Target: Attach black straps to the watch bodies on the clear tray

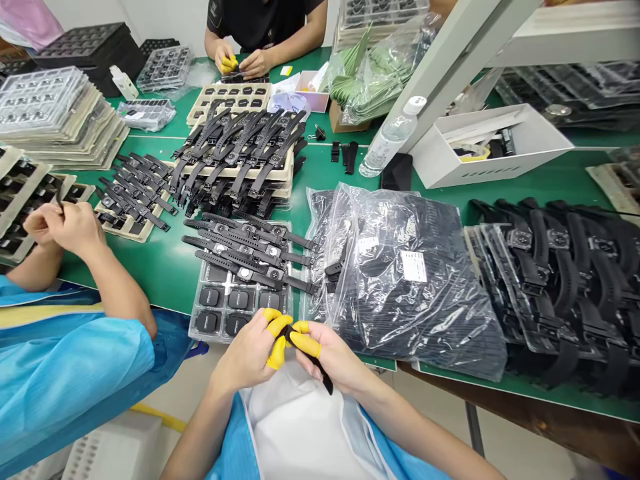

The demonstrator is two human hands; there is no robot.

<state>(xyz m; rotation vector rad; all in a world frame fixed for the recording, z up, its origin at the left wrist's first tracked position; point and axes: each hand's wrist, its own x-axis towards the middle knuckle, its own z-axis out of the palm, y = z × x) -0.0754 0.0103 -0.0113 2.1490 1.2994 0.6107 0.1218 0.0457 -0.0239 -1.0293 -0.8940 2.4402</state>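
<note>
Close to my body, both hands meet around one black watch strap (320, 373). My left hand (255, 347), with yellow finger covers, pinches the strap's upper end. My right hand (327, 353), also in yellow finger covers, closes on the same piece, and its dark tail hangs below the fingers. What sits between the fingertips is mostly covered. Just beyond my hands is a clear tray (225, 300) with square black pieces in its compartments. Assembled watches (245, 247) with black straps lie across its far part.
A plastic bag of black straps (400, 287) lies right of my hands. Watches on trays (565, 267) stand farther right. Behind are stacked watches (240, 153), a bottle (393, 137) and a white box (490, 150). A co-worker's hands (70, 227) are at left; another person sits opposite.
</note>
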